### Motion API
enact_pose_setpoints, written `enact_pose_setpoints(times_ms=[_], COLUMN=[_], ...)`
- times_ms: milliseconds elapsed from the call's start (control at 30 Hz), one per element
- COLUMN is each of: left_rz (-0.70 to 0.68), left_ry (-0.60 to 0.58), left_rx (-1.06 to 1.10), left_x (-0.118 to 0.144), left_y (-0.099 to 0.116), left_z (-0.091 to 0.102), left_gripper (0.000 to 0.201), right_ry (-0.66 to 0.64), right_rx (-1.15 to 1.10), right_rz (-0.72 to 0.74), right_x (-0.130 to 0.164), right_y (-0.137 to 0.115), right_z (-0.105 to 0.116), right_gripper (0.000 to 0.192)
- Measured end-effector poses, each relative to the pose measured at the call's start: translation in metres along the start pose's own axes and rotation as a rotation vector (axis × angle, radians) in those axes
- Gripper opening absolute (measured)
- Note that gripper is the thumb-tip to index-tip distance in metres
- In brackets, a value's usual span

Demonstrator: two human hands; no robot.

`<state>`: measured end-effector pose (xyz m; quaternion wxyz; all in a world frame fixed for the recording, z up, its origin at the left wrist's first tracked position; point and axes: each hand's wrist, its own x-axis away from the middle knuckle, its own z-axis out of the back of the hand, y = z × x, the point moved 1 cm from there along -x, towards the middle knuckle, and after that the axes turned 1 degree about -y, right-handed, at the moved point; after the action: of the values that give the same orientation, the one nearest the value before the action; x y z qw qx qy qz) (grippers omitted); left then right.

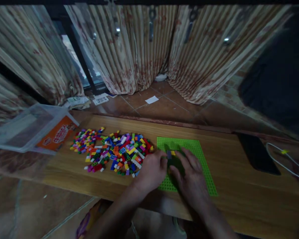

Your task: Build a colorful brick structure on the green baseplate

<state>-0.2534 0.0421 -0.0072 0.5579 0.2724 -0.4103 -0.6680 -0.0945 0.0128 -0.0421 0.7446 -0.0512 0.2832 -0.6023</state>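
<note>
A bright green studded baseplate lies flat on a low wooden table. My left hand rests at the plate's left edge, its fingertips on a small stack of bricks with purple and yellow pieces showing. My right hand lies over the plate's middle, fingers bent toward the same small stack. Whether either hand grips the stack or only touches it is unclear. To the left spreads a pile of several small coloured bricks.
A clear plastic bag with an orange label sits at the table's left end. A dark phone and white cable lie at the right. Striped curtains hang behind over a tiled floor with paper scraps.
</note>
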Motion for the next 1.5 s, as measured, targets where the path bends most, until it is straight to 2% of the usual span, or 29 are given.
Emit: enact_pose_setpoints(times_ms=[67,133,300,567,800,1000,1067,1133,1200,1333,1400,1433,1500], left_rz=[-0.058,-0.159,-0.326,-0.34,-0.32,-0.352,-0.373,-0.378,-0.323,-0.126,-0.031,0.018,0.101], left_ry=[0.105,0.136,0.036,-0.034,-0.007,0.025,0.033,0.081,0.184,0.478,0.568,0.556,0.432], left_rx=[0.054,0.113,0.062,-0.049,-0.103,-0.055,-0.029,0.018,0.09,0.279,0.268,0.2,-0.015], left_x=[0.002,0.005,0.008,0.014,0.013,0.014,0.012,0.007,-0.002,-0.017,-0.019,-0.018,-0.011], left_y=[0.004,0.009,0.016,0.022,0.021,0.02,0.018,0.013,0.004,-0.026,-0.041,-0.047,-0.055], left_z=[0.001,0.001,-0.007,-0.006,0.001,0.004,0.009,0.019,0.037,0.089,0.115,0.127,0.145], left_gripper=[0.023,0.025,0.023,0.02,0.022,0.022,0.02,0.019,0.023,0.022,0.023,0.023,0.021], right_ry=[-0.029,-0.053,-0.094,-0.109,-0.119,-0.141,-0.114,-0.067,-0.007,0.109,0.13,0.146,0.169], right_rx=[0.074,0.141,0.216,0.245,0.258,0.314,0.323,0.306,0.245,0.076,0.026,-0.002,-0.054], right_rz=[0.054,0.092,0.186,0.185,0.218,0.216,0.207,0.158,0.087,0.093,0.099,0.111,0.144], right_x=[0.003,0.005,0.01,0.015,0.015,0.017,0.016,0.011,0.004,-0.008,-0.009,-0.01,-0.009], right_y=[-0.002,-0.001,0.007,0.018,0.016,0.018,0.014,0.006,-0.005,-0.028,-0.038,-0.042,-0.05], right_z=[-0.01,-0.018,-0.031,-0.042,-0.036,-0.036,-0.035,-0.032,-0.026,-0.017,-0.015,-0.016,-0.019], right_gripper=[0.049,0.052,0.065,0.066,0.065,0.067,0.064,0.06,0.058,0.04,0.03,0.026,0.021])
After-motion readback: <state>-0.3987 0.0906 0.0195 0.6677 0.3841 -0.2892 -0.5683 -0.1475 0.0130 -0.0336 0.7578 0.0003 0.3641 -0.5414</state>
